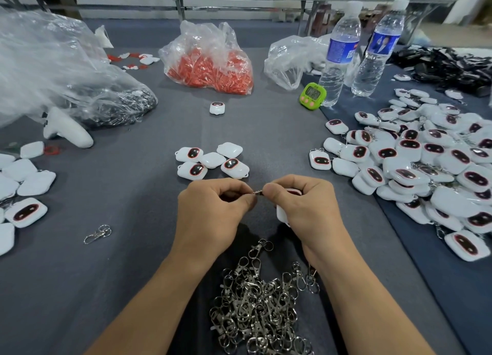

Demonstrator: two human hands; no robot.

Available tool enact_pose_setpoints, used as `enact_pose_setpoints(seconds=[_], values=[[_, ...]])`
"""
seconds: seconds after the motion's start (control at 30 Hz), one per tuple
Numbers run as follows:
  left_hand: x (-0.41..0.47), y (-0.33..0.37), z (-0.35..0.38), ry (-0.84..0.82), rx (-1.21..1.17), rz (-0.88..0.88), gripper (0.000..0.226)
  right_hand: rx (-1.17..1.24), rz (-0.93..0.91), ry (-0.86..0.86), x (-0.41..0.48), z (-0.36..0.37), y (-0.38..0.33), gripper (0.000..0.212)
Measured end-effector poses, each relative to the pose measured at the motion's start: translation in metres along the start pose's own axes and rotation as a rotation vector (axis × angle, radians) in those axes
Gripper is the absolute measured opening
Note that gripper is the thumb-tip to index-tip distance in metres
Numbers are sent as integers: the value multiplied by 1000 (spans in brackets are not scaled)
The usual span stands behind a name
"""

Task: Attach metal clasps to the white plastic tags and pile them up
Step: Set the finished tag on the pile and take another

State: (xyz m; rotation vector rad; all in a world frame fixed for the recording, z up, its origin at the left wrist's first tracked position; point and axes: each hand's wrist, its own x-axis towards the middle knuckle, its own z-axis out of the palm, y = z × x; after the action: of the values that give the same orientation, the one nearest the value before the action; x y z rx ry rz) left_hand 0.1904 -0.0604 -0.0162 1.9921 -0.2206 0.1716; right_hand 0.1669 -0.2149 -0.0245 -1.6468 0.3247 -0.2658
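My left hand (213, 211) and my right hand (300, 208) meet over the middle of the grey cloth. Between their fingertips shows a small metal clasp (257, 192), pinched from both sides. My right hand also grips a white plastic tag (281, 213), mostly hidden by the fingers. A heap of loose metal clasps (258, 309) lies between my forearms. Several bare white tags (211, 160) sit just beyond my hands. A large pile of tags with clasps on them (426, 165) covers the right side.
More white tags (21, 189) lie at the left edge, with one stray clasp (97, 234) near them. Further back are a clear bag of red parts (210, 61), a white handle-shaped tool (66, 129), a green timer (312, 95) and two water bottles (340, 53).
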Motion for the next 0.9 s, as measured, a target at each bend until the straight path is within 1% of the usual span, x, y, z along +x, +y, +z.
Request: enact_pose_setpoints(seconds=[0.13,0.2,0.3,0.37,0.4,0.5,0.63,0.8,0.9], values=[[3,0,-1,-1,-146,-29,16,-36,-31,48,0,-3,0,10],[3,1,-1,-2,-163,-39,15,-55,-43,67,0,-4,-1,9],[0,4,-4,80,6,80,21,-154,-105,102,-3,-2,-3,17],[-1,6,-5,112,108,143,24,-201,-162,75,-5,1,-5,17],[-2,7,-5,106,120,147,26,-212,-194,47,-7,2,-6,16],[-2,4,-4,67,53,90,31,-263,-233,-1,-11,3,-8,15],[-1,3,-2,43,-8,52,34,-304,-225,8,-11,1,-10,16],[1,2,-1,-12,-88,6,25,-358,-238,29,-11,0,-12,19],[2,1,0,-33,-125,-11,20,-349,-249,51,-11,1,-12,20]])
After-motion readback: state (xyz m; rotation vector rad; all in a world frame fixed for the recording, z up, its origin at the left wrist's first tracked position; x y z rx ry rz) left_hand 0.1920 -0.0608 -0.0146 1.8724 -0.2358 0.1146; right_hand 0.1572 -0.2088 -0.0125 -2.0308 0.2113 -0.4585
